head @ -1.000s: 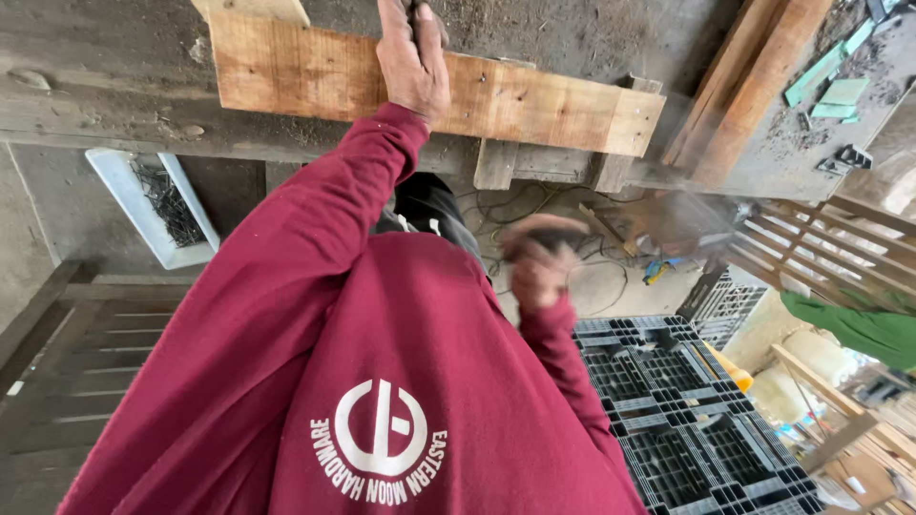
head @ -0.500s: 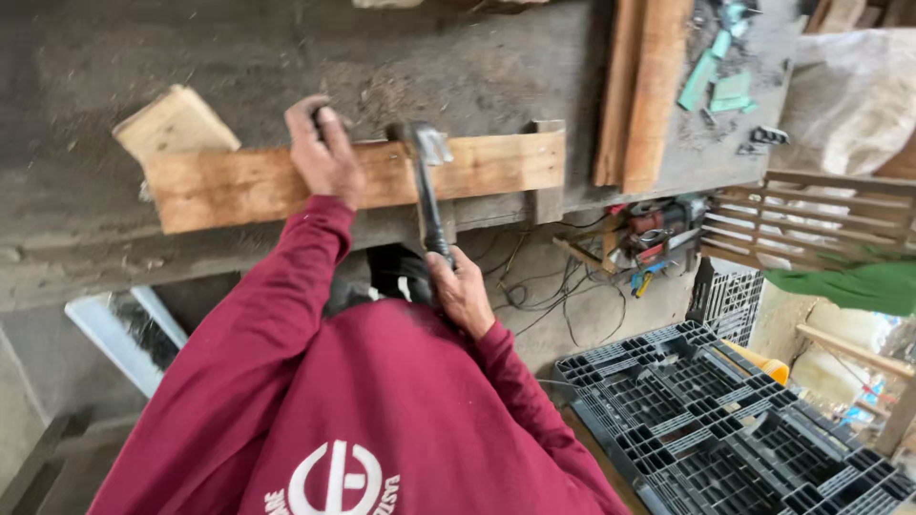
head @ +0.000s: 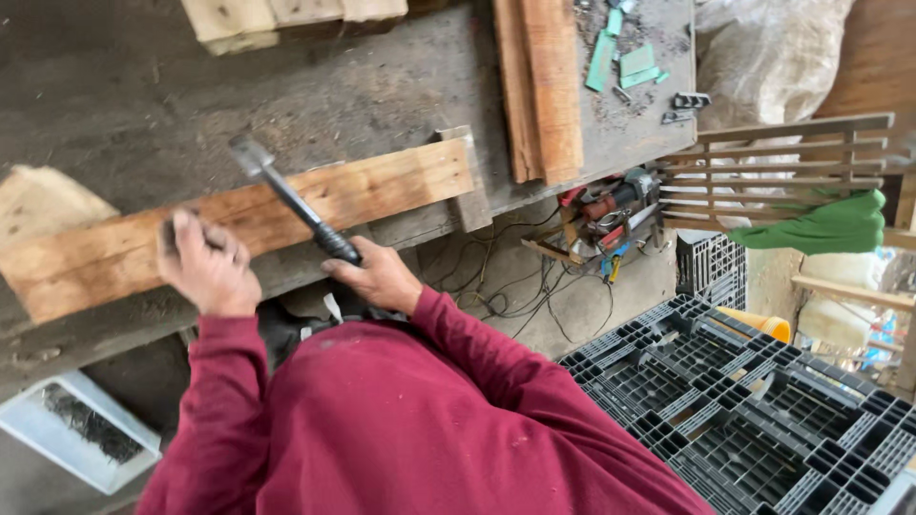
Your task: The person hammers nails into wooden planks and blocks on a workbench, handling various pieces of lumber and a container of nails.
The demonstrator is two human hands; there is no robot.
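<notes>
hammer raised over a held plank: stock on and around the desk

progress: one long plank lies flat along the near edge of the grey desk, with a short wooden block set crosswise at its right end. the hammer head hangs above the plank, not touching it. whether a nail stands under it, or how many are already driven, cannot be told; as a judgement the fastening is under way, not finished.

count, left to right:
- 1 white tray of small dark metal pieces, low on the floor.
- 1 pale board end at the far left of the desk.
- 1 left hand, pressed flat-curled on the plank, fingers bent over something small and dark that is too blurred to name.
- 1 hammer, dark handle, head up and to the left.
- 1 right hand, fingers clenched round the lower end of the hammer handle.
- 3 pale timber ends at the desk's top edge.
- 2 upright planks side by side on the desk.
- a few green strips and small metal bits, too small to count.
- 1 red power tool among cables below the desk.
- 1 slatted wooden frame with a green cloth over it.
- black plastic pallets, at least 1.
</notes>
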